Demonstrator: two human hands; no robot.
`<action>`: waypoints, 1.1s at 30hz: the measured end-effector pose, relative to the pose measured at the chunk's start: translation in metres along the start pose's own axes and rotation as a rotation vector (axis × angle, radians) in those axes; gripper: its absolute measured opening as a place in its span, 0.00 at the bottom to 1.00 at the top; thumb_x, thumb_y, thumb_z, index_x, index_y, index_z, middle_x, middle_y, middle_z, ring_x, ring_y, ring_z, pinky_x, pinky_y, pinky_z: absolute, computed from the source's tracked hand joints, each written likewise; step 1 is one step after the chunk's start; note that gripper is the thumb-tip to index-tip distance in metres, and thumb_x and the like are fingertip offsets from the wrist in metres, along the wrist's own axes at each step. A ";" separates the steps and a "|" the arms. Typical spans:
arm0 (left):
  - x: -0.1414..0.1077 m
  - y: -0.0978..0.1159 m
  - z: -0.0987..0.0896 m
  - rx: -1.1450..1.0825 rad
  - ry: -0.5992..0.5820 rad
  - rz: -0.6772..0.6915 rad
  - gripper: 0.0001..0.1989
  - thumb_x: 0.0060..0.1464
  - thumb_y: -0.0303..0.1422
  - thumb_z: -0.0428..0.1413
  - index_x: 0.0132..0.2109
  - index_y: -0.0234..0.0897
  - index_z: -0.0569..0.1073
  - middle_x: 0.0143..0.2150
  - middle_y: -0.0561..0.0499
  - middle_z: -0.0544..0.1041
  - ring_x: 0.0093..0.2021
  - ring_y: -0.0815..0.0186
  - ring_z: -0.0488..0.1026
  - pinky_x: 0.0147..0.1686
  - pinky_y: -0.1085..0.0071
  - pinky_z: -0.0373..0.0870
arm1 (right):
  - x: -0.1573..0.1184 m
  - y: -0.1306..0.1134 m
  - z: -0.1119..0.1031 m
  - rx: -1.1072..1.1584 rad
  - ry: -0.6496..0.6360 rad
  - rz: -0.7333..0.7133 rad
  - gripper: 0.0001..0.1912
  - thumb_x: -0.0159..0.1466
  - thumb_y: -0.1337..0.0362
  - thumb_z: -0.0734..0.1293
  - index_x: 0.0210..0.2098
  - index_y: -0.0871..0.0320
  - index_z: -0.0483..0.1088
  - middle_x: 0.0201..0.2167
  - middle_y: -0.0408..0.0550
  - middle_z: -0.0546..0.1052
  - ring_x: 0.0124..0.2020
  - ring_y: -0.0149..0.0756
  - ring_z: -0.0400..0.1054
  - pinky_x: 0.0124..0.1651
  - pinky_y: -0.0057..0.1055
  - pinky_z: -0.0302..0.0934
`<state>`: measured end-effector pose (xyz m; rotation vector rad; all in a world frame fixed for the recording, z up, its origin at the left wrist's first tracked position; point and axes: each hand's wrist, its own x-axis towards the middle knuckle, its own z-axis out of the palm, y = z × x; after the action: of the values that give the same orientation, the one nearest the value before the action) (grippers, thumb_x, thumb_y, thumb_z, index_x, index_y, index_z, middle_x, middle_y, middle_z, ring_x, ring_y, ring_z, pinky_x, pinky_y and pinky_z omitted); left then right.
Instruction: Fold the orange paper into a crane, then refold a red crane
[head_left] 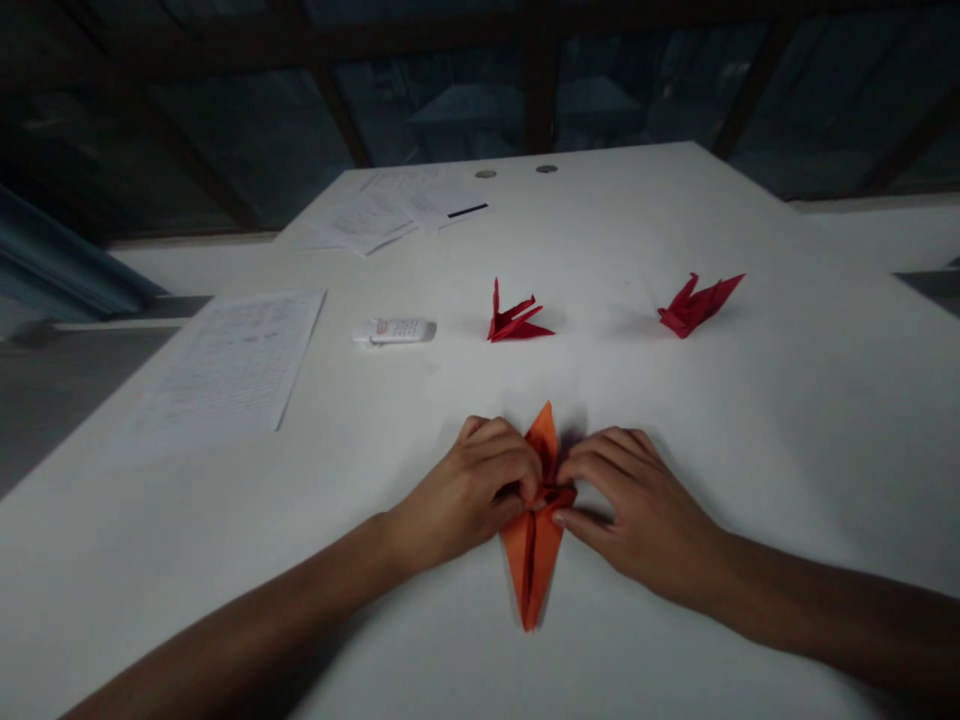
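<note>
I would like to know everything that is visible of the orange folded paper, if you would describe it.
The orange folded paper looks like thin, creased paper in a long, narrow diamond shape. It lies lengthwise on the white table, one pointed tip facing away. A dark slit runs down its near half; redder folds gather mid-length. The left hand and right hand have fingertips at its middle, partly hiding it.

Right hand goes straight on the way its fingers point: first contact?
The orange folded paper, right at the fingertips of the right hand; depth there is hard to judge. Just past it, the left hand.
</note>
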<state>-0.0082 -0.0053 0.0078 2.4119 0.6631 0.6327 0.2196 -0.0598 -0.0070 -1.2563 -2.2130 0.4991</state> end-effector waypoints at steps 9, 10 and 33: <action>-0.002 -0.002 0.000 0.120 -0.018 -0.169 0.18 0.59 0.29 0.63 0.53 0.42 0.68 0.45 0.51 0.76 0.46 0.60 0.70 0.51 0.60 0.63 | 0.002 -0.001 -0.001 0.009 -0.006 0.008 0.07 0.63 0.71 0.71 0.39 0.54 0.71 0.39 0.44 0.79 0.46 0.43 0.67 0.52 0.45 0.55; -0.002 -0.002 0.001 0.125 -0.022 -0.182 0.20 0.59 0.29 0.62 0.55 0.43 0.67 0.45 0.51 0.76 0.47 0.60 0.70 0.51 0.59 0.64 | 0.002 -0.001 -0.001 0.007 -0.001 0.014 0.08 0.63 0.71 0.70 0.40 0.54 0.71 0.40 0.44 0.79 0.46 0.44 0.67 0.52 0.45 0.55; 0.001 -0.012 -0.026 -0.134 -0.126 -0.258 0.28 0.53 0.36 0.68 0.58 0.42 0.70 0.48 0.48 0.74 0.46 0.62 0.72 0.50 0.62 0.69 | -0.005 -0.005 -0.008 -0.102 -0.131 -0.363 0.06 0.69 0.66 0.66 0.42 0.54 0.76 0.45 0.50 0.79 0.49 0.47 0.70 0.57 0.52 0.61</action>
<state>-0.0253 0.0139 0.0196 2.1756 0.8329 0.4020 0.2231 -0.0660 0.0005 -0.8584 -2.5315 0.3360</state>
